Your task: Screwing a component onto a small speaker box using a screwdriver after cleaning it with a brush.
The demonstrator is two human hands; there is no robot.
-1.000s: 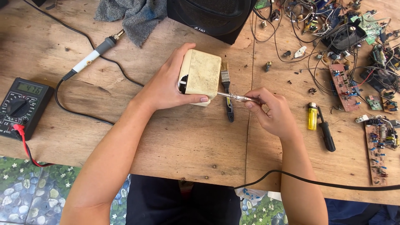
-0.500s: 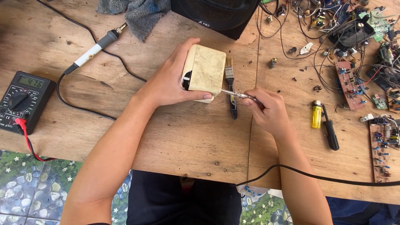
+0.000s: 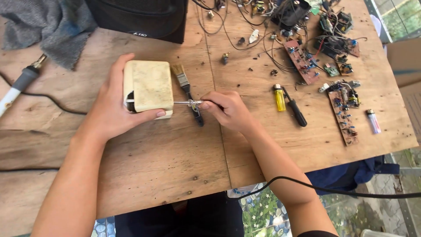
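Observation:
My left hand (image 3: 115, 115) grips a yellowed cream plastic box (image 3: 149, 85) that stands on edge on the wooden table (image 3: 166, 162), thumb under its lower side. My right hand (image 3: 228, 112) pinches a thin metal tool (image 3: 186, 103) with a cable trailing from it. The tool's shaft runs left and meets the box's lower right edge. A small paintbrush (image 3: 186, 87) with a black handle lies on the table just behind the tool, between the two hands.
A yellow lighter (image 3: 279, 97) and a black screwdriver (image 3: 296, 109) lie right of my right hand. Circuit boards (image 3: 344, 109), loose parts and wires crowd the far right. A black speaker (image 3: 140, 17) and grey cloth (image 3: 48, 30) sit at the back, a soldering iron (image 3: 19, 85) at left.
The view has shifted right, so the multimeter at the left has dropped out of sight. Both hands keep the same hold on the box and the tool.

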